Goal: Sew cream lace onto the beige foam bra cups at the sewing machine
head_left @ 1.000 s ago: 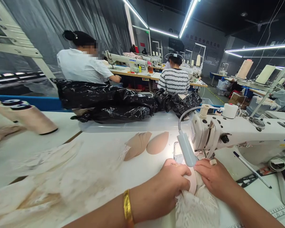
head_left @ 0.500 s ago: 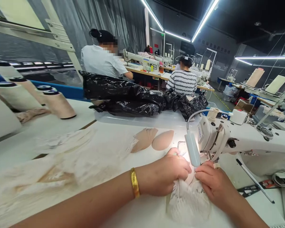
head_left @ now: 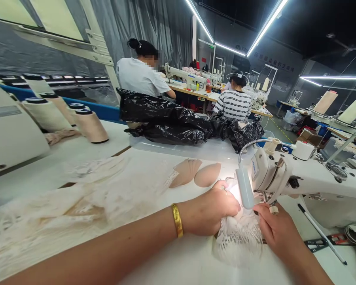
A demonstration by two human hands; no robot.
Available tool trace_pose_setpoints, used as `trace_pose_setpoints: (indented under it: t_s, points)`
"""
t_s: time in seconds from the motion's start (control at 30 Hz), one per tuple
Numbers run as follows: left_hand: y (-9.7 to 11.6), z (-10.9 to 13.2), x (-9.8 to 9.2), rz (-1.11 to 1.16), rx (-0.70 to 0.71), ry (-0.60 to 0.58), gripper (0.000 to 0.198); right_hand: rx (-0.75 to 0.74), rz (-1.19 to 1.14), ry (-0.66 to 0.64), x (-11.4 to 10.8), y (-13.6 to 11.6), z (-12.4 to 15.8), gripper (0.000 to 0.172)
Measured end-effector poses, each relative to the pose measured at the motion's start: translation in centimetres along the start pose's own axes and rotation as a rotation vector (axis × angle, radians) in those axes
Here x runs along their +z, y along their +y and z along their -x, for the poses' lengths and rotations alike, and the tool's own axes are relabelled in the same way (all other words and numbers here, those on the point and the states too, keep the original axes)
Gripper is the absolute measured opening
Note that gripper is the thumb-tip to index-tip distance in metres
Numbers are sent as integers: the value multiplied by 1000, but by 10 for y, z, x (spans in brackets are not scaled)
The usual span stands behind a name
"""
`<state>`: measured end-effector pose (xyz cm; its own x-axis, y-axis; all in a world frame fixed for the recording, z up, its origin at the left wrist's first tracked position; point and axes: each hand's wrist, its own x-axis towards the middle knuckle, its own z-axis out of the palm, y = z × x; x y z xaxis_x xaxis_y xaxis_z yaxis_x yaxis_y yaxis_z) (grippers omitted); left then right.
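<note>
A piece of cream lace fabric (head_left: 240, 239) lies bunched on the white table in front of a white sewing machine (head_left: 308, 182). My left hand (head_left: 209, 211), with a gold bangle on its wrist, is closed on the left edge of the lace. On the right edge, my right hand (head_left: 277, 231) presses and pinches the same fabric just below the needle area. The machine's small lamp (head_left: 245, 192) hangs between my hands and hides the needle. Two beige bra cups (head_left: 195, 176) lie side by side on the table just beyond my left hand.
A pile of cream lace pieces (head_left: 77, 202) covers the table to the left. Beige thread cones (head_left: 89, 124) lie at far left. A black plastic bag (head_left: 178, 124) sits behind. Two other people sew at machines beyond. A pen (head_left: 320, 233) and cables lie at right.
The view has swung left and slightly closer. Both hands have stayed on the lace at the machine, shifting it a little under the lamp.
</note>
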<state>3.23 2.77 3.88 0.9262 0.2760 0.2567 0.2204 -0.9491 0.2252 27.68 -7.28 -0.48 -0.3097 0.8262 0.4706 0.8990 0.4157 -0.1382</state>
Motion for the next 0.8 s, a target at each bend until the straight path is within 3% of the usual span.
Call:
trace_pose_setpoints:
  t_s: [0.17,0.57,0.7,0.8]
  points:
    - [-7,-4,1,51,9,-10,17,-12,-44,126,-5,-2,-8,27]
    - [-9,0,6,20,62,2,17,34,-79,138,3,2,-1,21]
    - [-7,5,2,33,40,-35,20,-20,-99,68,-2,-4,1,26]
    - [2,7,1,-91,-81,-59,16,-145,-148,-30,-8,-17,-2,28]
